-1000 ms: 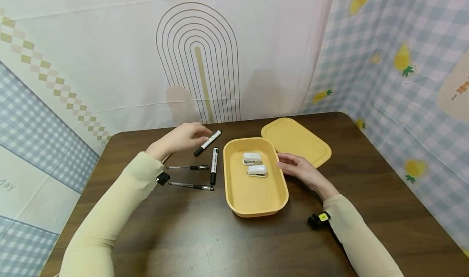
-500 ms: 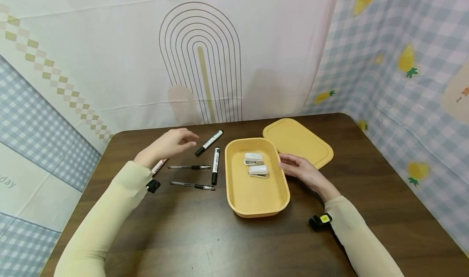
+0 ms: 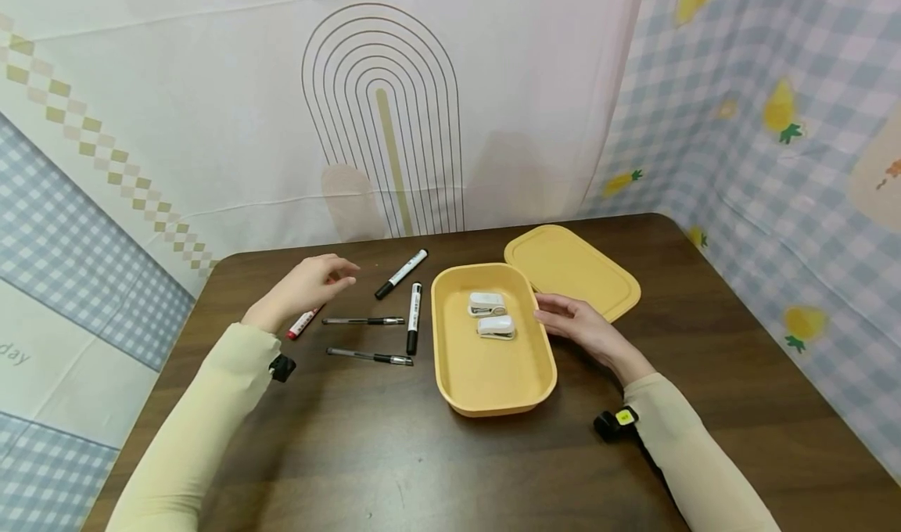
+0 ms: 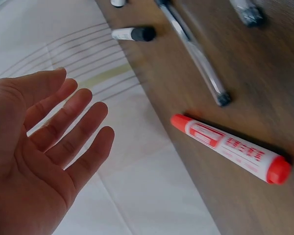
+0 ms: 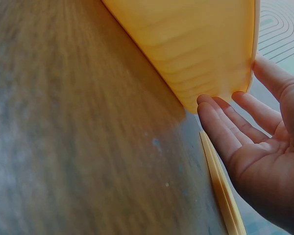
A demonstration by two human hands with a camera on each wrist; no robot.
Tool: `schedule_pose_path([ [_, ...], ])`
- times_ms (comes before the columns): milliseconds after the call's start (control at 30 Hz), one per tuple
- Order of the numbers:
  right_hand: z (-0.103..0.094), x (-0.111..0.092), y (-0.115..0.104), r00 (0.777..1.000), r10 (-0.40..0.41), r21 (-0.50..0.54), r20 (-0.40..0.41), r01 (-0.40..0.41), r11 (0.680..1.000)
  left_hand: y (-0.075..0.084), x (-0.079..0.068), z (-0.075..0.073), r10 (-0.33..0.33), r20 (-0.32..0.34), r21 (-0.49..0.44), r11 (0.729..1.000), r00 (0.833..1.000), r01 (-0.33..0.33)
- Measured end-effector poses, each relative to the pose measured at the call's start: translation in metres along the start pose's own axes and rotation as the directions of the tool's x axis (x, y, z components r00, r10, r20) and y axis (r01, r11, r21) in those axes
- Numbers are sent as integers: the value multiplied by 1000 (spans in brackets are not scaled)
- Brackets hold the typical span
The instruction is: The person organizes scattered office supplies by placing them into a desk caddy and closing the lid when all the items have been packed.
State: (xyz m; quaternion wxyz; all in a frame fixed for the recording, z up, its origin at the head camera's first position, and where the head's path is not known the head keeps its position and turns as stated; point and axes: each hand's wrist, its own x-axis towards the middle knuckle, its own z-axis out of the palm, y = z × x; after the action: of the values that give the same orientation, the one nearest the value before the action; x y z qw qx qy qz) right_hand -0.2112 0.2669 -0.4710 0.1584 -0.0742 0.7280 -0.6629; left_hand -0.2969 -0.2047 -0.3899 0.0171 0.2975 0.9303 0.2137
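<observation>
My left hand (image 3: 301, 291) hovers over the left part of the table, its fingers loosely bent and holding nothing. Partly covered by it in the head view is a marker with a red cap (image 3: 304, 322); the left wrist view shows this red-and-white marker (image 4: 230, 149) whole, apart from the hand. My right hand (image 3: 580, 330) rests its fingertips against the right side of a yellow rectangular box (image 3: 493, 379). In the right wrist view the thumb lies at the rim and the fingers (image 5: 220, 122) touch the outer wall. Two white mini staplers (image 3: 486, 303) sit inside the box.
Two black-and-white markers (image 3: 414, 318) and two black gel pens (image 3: 369, 357) lie between the left hand and the box. The yellow lid (image 3: 573, 270) lies flat behind the box, to the right. Patterned cloth (image 3: 549, 109) hangs past the table's far edge.
The left hand has moved left, away from the upper black-and-white marker, uncovering it and then the red-capped marker's end. The right hand stays at the box.
</observation>
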Motion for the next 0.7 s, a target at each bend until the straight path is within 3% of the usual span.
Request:
schedule_pose_path([
  [267, 1, 0, 0, 1000, -14, 1, -10, 14, 1000, -14, -8, -1, -79, -24, 0, 997, 997, 79],
  [500, 2, 0, -1, 1000, -22, 8, -8, 22, 1000, -26, -18, -1, -175, -63, 15, 984, 982, 177],
  [700, 2, -2, -1, 999, -37, -10, -4, 37, 999, -34, -26, 1, -204, -38, 34, 978, 978, 206],
])
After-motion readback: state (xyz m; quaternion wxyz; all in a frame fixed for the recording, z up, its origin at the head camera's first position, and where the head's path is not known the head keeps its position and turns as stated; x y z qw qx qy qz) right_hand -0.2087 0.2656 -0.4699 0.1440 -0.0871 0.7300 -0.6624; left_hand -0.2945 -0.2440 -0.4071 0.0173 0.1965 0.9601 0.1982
